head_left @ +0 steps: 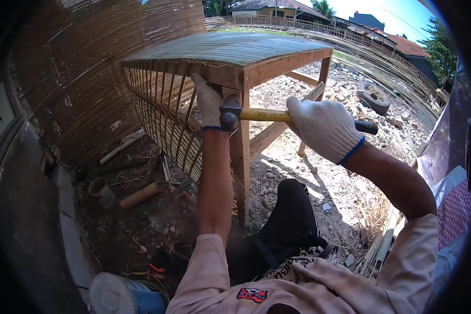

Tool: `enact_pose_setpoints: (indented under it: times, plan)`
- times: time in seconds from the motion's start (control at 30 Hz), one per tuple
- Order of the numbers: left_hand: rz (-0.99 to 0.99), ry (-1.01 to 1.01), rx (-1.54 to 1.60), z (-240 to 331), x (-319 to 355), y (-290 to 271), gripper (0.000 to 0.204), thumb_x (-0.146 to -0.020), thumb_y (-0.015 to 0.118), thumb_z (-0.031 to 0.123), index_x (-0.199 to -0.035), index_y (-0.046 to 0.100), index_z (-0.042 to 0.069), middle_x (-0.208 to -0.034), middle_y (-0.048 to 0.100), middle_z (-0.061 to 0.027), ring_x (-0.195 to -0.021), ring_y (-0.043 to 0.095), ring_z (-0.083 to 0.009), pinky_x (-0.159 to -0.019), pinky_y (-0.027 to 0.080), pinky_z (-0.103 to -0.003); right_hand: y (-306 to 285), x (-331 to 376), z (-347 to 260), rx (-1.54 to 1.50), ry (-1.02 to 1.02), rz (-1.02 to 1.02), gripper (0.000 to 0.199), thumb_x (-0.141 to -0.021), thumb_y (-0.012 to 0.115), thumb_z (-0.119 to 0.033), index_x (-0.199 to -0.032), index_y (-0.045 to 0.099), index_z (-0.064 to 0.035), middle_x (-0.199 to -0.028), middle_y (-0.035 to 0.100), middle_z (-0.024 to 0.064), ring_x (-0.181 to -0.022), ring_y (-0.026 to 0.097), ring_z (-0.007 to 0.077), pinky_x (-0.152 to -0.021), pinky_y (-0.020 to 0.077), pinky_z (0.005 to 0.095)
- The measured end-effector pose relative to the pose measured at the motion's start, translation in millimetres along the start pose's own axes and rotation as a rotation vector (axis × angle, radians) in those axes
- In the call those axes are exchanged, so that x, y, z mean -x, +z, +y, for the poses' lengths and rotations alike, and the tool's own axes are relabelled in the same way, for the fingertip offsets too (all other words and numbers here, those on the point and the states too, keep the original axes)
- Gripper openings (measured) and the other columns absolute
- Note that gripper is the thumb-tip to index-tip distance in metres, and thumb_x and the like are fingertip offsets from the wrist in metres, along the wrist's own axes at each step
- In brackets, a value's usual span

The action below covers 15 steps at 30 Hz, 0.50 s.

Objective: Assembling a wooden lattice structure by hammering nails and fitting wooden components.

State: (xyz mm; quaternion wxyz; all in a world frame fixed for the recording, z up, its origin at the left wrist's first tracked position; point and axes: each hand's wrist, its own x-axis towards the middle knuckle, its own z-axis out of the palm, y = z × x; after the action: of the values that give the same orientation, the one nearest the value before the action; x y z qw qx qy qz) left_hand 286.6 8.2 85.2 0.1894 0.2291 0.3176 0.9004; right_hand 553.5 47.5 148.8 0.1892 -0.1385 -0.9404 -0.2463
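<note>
Yellow-handled hammer point(264, 114): in head view, its metal head point(229, 116) overlaps the corner post point(240, 172).
Right hand point(324, 125): wrapped around the hammer, right of the post.
Left hand point(208, 102): just left of the post; cannot tell if pinching.
Risk: glancing blow, hurting the nearby left hand.
Long axis: crosswise, metal head leftward.

Both hands point(323, 125) wear white gloves point(209, 104) with blue cuffs point(351, 150).
</note>
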Motion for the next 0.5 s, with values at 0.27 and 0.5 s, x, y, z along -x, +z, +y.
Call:
enact_pose_setpoints:
  times: [0.27, 0.5]
  plan:
    - [-0.032, 0.031, 0.090, -8.3, -3.4, 2.1, 0.088, -0.106, 0.031, 0.068, -0.156, 0.038, -0.004, -0.153, 0.049, -0.0164, -0.140, 0.046, -0.0270, -0.118, 0.035, -0.036, 35.1, 50.1, -45.7, -0.846, 0.258, 0.214, 0.026, -0.097, 0.071, -0.023, -0.104, 0.056, -0.0027, -0.073, 0.064, 0.0189, -0.058, 0.066, 0.0357, -0.053, 0.0470, 0.0458]
    - [0.004, 0.015, 0.023, -8.2, -16.8, -6.4, 0.085, -0.107, 0.031, 0.065, -0.155, 0.039, -0.004, -0.153, 0.048, -0.0152, -0.137, 0.048, -0.0253, -0.116, 0.035, -0.035, 99.6, 63.3, -2.5, -1.759, 0.720, -0.208, 0.048, -0.109, 0.044, -0.052, -0.102, 0.055, -0.0056, -0.066, 0.040, -0.0049, -0.049, 0.038, 0.0062, -0.044, 0.0335, 0.0263]
